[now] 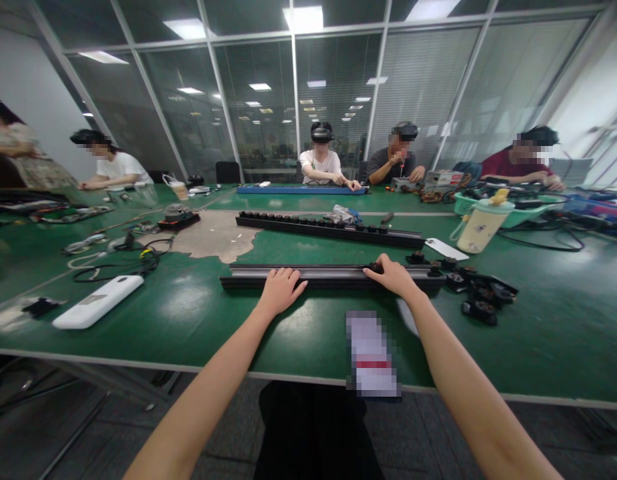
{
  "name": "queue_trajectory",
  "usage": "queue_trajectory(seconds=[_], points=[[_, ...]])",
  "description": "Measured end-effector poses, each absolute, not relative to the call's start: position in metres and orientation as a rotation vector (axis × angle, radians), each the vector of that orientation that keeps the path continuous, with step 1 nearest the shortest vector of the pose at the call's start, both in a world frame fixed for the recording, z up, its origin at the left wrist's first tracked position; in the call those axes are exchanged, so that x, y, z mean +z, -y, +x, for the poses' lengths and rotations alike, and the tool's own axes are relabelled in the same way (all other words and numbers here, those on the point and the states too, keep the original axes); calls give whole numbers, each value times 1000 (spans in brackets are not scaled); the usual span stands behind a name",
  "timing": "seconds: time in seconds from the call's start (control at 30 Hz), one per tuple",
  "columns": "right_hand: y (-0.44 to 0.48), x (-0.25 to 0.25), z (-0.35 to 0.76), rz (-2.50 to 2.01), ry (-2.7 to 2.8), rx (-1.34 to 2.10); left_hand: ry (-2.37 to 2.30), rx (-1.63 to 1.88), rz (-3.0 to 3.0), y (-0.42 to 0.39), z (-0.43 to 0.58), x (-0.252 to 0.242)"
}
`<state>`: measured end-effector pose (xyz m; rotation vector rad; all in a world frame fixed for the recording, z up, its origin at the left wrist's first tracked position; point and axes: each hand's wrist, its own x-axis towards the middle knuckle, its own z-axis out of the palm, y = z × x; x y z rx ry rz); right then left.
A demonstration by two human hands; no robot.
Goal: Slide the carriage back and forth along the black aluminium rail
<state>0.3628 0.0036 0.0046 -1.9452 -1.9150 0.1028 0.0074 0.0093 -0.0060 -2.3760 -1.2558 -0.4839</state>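
Observation:
A long black rail (333,275) with a pale grey channel along its top lies crosswise on the table in front of me. Near its left half, my left hand (282,291) grips it, fingers bent over the top and thumb along the near side. My right hand (396,277) is at the rail's right half, thumb and forefinger closed on a small black part (374,268) at the channel; the fingers partly hide it. Several loose black parts (481,297) lie by the rail's right end. Farther back, a second black rail (328,230) carries a row of similar small parts.
A phone (372,353) lies at the near edge, a white device (98,303) at left beside cables (123,263). A white card (446,249), a cream tumbler (483,227) and a green basket (533,212) are at right. Several people sit across the table.

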Motion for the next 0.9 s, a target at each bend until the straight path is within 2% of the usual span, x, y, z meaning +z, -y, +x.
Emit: queue_trajectory(seconds=[0.9], points=[[0, 13, 363, -1982, 1958, 57, 1269, -490, -2383, -8, 8, -5]])
